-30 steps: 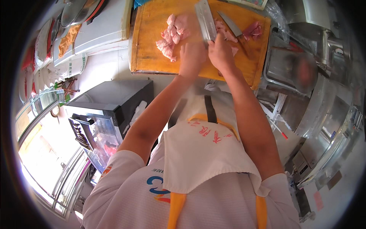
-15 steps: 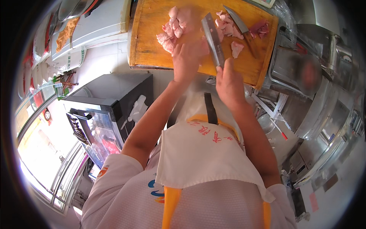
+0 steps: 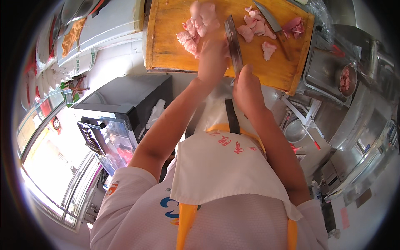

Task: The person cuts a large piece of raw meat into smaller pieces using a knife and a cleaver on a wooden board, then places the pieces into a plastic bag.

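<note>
My right hand (image 3: pixel 247 83) is closed on the handle of a cleaver (image 3: pixel 233 41), its blade upright over the wooden cutting board (image 3: pixel 166 58). My left hand (image 3: pixel 212 58) is just left of the blade, its fingers blurred, with a bit of pale meat partly showing beside them. A pile of pale pink raw meat (image 3: pixel 187 37) lies left of the blade. Cut pieces (image 3: pixel 258 29) lie right of it, with one separate piece (image 3: pixel 268 50), a wooden-handled knife (image 3: pixel 271 21) and some darker meat (image 3: pixel 296 26) near the right side.
A steel tray (image 3: pixel 321 66) and a round bowl of meat (image 3: pixel 346 81) stand right of the board. A grey appliance (image 3: pixel 108 96) is below-left, near a bright window (image 3: pixel 46 158). A white counter (image 3: pixel 104 37) is at upper left, and an empty steel bowl (image 3: pixel 295 131) sits lower right.
My right hand and the cleaver have moved toward me from their position a second ago. My left hand has shifted about beside the blade, blurred. The board appears slightly further right in the view.
</note>
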Available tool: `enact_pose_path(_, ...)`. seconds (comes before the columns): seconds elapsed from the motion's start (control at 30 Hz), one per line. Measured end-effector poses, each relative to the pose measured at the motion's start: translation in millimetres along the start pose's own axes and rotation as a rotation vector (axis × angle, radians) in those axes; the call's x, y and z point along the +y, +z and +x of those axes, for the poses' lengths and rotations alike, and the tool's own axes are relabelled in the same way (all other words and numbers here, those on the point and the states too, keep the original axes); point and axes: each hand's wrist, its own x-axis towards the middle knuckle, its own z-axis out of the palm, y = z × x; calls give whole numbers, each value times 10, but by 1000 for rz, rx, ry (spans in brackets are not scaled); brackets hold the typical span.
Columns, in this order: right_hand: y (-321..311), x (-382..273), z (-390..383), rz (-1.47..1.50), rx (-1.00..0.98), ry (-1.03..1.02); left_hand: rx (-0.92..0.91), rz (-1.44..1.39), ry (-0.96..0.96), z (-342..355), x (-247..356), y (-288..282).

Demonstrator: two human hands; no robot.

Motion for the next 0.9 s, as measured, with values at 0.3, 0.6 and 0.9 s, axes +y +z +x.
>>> enact_pose_path(0.3,205,-66,1067,152,357,-222,-130,-62,142,-126,-246,81)
enact_pose_path(0.6,-628,123,289,278,321,51,-20,-287,-104,356,250,-52)
enact_pose_path(0.9,-1215,203,-147,270,425,75,22,-123,151,514,301,87)
